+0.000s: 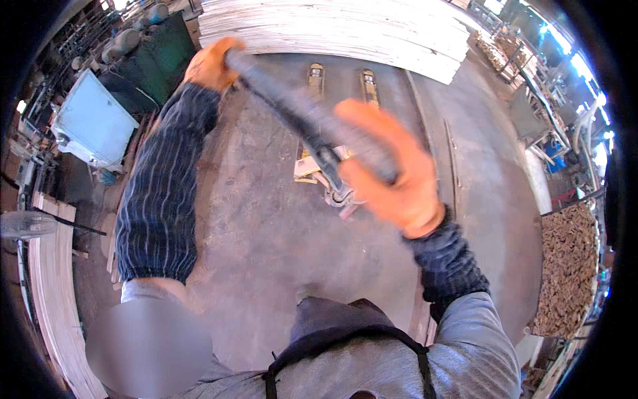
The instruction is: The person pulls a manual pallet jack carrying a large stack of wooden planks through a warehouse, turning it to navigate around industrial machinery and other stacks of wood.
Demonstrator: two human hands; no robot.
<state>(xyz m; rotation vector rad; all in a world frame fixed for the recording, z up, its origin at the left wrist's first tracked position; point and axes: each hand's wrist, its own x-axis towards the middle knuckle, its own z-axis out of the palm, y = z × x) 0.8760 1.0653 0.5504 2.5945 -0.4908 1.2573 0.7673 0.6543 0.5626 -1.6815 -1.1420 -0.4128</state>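
A dark pallet jack handle (286, 110) slants from upper left to right in front of me, smeared by motion. At its upper left end, my left hand (214, 64), in an orange glove, is closed around the bar. My right hand (399, 179), gloved the same, curls in a wide C around the other end, thumb and fingers on either side of it. Below the handle sits the yellow pallet jack base (306, 170), partly covered. Two yellow-tipped forks (316, 78) point away from me toward a tall stack of pale thin boards (332, 30).
Green machinery (156, 63) and a pale blue metal cabinet (93, 120) stand at the left, with long boards (53, 286) nearer me. A big pile of wood pieces (568, 269) is at the right. Rail-like strips (452, 159) run along the concrete floor (266, 246).
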